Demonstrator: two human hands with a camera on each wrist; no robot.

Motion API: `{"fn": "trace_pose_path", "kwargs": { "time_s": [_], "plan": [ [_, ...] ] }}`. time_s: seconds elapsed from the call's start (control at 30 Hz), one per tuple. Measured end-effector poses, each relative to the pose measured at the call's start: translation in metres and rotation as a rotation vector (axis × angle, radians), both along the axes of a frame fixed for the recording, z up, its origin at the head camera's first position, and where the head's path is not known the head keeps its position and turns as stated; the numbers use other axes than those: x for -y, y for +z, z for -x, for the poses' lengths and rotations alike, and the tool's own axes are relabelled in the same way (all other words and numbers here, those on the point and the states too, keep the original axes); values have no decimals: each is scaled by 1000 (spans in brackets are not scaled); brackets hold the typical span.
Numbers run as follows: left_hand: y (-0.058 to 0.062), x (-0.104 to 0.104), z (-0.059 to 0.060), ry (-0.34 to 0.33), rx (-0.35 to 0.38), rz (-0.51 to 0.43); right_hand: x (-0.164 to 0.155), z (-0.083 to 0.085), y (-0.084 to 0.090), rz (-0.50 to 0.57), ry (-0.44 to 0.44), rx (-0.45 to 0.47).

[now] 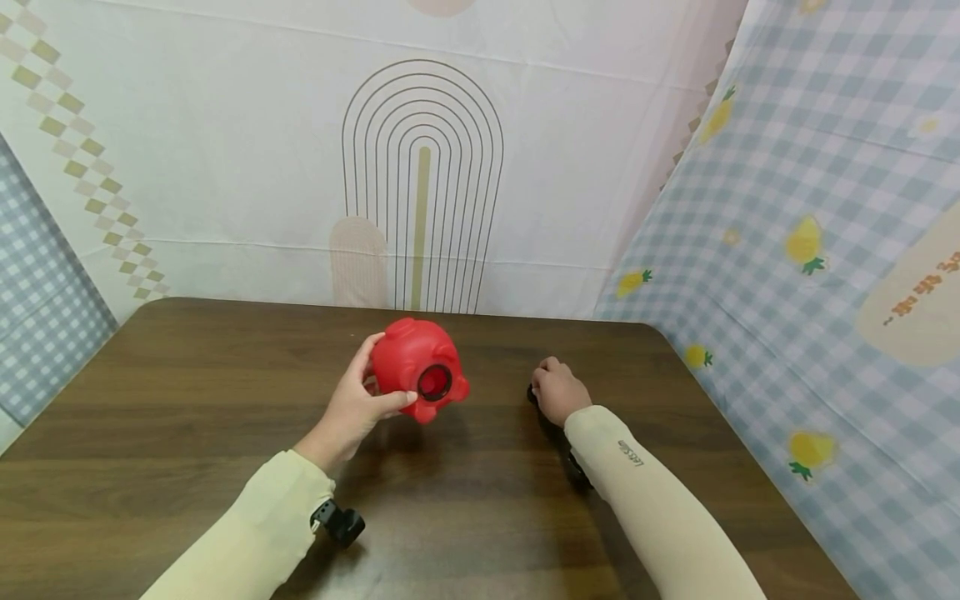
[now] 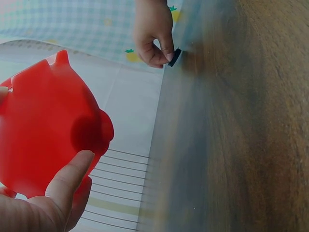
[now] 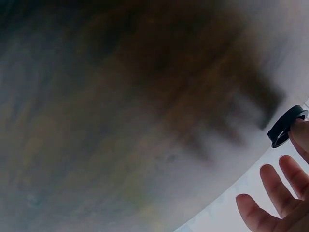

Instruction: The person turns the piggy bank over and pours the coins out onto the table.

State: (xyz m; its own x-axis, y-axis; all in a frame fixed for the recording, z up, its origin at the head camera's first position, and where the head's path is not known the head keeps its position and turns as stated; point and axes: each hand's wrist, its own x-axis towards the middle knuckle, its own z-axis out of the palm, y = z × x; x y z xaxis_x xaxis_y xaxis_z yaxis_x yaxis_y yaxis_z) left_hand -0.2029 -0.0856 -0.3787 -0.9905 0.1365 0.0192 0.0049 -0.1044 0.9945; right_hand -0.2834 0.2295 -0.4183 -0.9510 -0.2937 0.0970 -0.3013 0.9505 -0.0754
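A red piggy bank (image 1: 405, 358) with stubby feet is tilted so that the round dark-rimmed hole in its underside faces me. My left hand (image 1: 351, 410) grips it from the left, thumb beside the hole, and holds it above the table. In the left wrist view the glossy red body of the piggy bank (image 2: 43, 130) fills the left side. Farther right, my right hand (image 1: 562, 393) is low over the table, pinching a small black round plug (image 3: 284, 124) between thumb and finger. The right wrist view shows its other fingers spread.
The dark wood-grain table (image 1: 187, 408) spreads beneath both hands. A white patterned cloth (image 1: 247, 167) hangs behind its back edge, and a blue checked cloth (image 1: 750, 333) hangs along the right side. A black wrist camera (image 1: 339, 523) sits on the left sleeve.
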Motion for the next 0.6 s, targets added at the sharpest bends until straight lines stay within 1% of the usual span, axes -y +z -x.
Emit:
{"fn": "trace_pose_path", "kwargs": {
  "time_s": [0.6],
  "plan": [
    [-1, -1, 1, -9, -8, -3, -1, 2, -5, -36, -12, 17]
  ]
}}
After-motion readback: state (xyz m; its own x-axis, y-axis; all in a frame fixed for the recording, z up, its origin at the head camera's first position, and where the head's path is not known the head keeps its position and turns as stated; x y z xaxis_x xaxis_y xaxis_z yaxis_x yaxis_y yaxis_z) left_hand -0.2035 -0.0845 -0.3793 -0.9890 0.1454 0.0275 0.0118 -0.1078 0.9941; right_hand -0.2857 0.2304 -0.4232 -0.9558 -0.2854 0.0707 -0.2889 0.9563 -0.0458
